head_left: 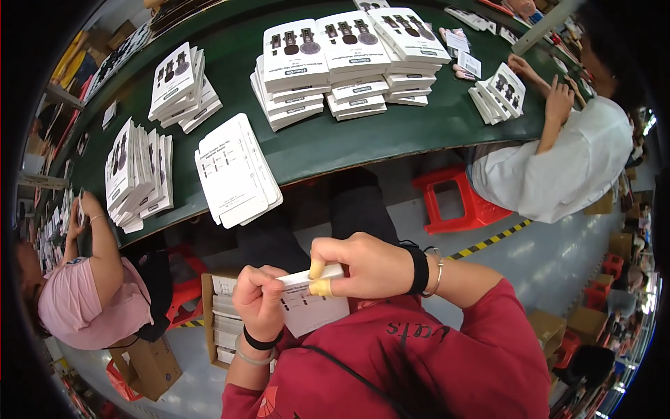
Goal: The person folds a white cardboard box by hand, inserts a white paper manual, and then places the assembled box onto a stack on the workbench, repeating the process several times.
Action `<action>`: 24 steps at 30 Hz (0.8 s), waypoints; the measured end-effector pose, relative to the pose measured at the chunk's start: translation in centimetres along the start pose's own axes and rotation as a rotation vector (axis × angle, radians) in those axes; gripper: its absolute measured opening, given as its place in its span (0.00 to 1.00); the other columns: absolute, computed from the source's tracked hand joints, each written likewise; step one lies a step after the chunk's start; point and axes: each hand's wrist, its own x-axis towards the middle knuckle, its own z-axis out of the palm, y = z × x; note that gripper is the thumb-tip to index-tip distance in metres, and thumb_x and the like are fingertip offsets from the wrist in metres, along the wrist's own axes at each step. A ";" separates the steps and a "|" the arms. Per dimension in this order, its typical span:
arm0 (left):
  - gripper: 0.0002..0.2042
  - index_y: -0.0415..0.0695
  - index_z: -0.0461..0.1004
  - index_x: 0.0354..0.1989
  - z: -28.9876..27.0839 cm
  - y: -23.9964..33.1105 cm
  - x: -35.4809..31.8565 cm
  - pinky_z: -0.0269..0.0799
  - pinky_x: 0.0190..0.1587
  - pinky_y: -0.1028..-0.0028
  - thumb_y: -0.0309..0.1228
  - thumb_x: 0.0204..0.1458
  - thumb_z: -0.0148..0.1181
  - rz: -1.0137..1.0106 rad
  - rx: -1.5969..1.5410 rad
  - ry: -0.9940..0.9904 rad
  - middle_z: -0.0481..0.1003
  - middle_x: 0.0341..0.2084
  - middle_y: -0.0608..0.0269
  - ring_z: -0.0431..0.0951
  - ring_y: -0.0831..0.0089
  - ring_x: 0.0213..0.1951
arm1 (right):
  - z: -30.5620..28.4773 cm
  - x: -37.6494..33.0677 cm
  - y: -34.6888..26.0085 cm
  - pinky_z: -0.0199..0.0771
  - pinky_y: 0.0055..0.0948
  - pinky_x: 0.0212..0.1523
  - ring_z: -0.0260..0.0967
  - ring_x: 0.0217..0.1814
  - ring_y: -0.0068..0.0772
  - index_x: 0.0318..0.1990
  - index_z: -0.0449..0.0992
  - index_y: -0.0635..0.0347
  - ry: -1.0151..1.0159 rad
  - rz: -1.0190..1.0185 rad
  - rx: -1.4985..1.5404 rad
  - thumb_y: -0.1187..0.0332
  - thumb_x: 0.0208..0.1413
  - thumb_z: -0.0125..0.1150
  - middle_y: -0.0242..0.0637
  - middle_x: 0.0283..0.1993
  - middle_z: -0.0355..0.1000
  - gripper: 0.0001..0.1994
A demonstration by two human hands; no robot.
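Two bare hands share one flat white rectangular box with small dark print [314, 315], at the lower centre of the frame, in front of a red long-sleeved top [419, 356]. The fingers of the left hand [259, 299] are curled narrowly on the box's left end; those of the right hand [366, 267] pinch its upper right edge, and two of them wear pale yellow covers. One black band circles each wrist.

Beyond, a dark green worktop [328, 145] crosses the upper frame. Three columns of white boxes printed with dark devices [292, 56] stand side by side at upper centre, touching. Two more stacks of such boxes [174, 73] adjoin at upper left, one leaning row [120, 164] stands below them, and one smaller leaning group [508, 91] sits at upper right. One spread pile of white boxes with a plain printed face [230, 171] lies left of centre, at the worktop's near edge. How many boxes each pile holds cannot be told.

Two co-workers sit at the worktop: one in a pink top [91, 300] at left, one in a white top [569, 160] at right, beside one red plastic stool [481, 202]. One open brown carton [207, 300] at lower left contains white boxes.
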 end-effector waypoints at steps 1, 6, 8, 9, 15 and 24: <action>0.10 0.41 0.66 0.35 0.1 0.4 0.4 0.64 0.30 0.79 0.32 0.64 0.60 0.001 0.004 0.009 0.76 0.27 0.58 0.71 0.78 0.26 | -0.3 -0.2 -0.4 0.78 0.32 0.36 0.81 0.37 0.37 0.51 0.76 0.59 -0.009 -0.004 -0.001 0.65 0.58 0.67 0.42 0.37 0.80 0.16; 0.12 0.39 0.68 0.37 1.2 3.7 3.5 0.67 0.31 0.78 0.36 0.67 0.53 0.001 -0.069 -0.088 0.76 0.32 0.57 0.73 0.76 0.28 | -2.7 -1.9 -2.1 0.76 0.35 0.32 0.79 0.32 0.45 0.48 0.76 0.61 -0.012 -0.203 -0.191 0.66 0.56 0.63 0.43 0.31 0.78 0.14; 0.16 0.37 0.70 0.41 0.4 3.6 5.3 0.69 0.33 0.76 0.41 0.69 0.49 -0.072 -0.075 0.096 0.77 0.37 0.56 0.75 0.74 0.32 | -4.5 -3.4 -3.3 0.77 0.31 0.36 0.79 0.35 0.37 0.55 0.74 0.64 0.126 -0.353 -0.319 0.72 0.56 0.63 0.43 0.37 0.79 0.19; 0.20 0.34 0.71 0.44 -1.3 2.6 6.7 0.71 0.33 0.76 0.44 0.69 0.49 -0.030 0.083 0.183 0.77 0.39 0.56 0.77 0.72 0.35 | -5.4 -3.8 -3.8 0.77 0.28 0.39 0.79 0.38 0.32 0.60 0.72 0.66 0.248 -0.390 -0.292 0.75 0.56 0.63 0.41 0.41 0.80 0.23; 0.23 0.32 0.72 0.49 -7.7 -3.6 12.5 0.75 0.43 0.61 0.45 0.62 0.58 0.099 1.177 0.353 0.75 0.41 0.47 0.77 0.50 0.39 | -10.9 2.8 -3.3 0.69 0.26 0.60 0.72 0.59 0.28 0.57 0.76 0.65 1.081 -0.708 -0.516 0.80 0.59 0.60 0.40 0.58 0.76 0.18; 0.27 0.32 0.73 0.52 -9.4 -6.7 13.2 0.74 0.42 0.65 0.44 0.55 0.67 -0.255 1.103 0.226 0.76 0.37 0.46 0.77 0.55 0.36 | -16.1 14.1 3.7 0.62 0.43 0.70 0.60 0.71 0.52 0.57 0.77 0.47 1.096 -0.595 -0.933 0.74 0.58 0.59 0.38 0.63 0.73 0.18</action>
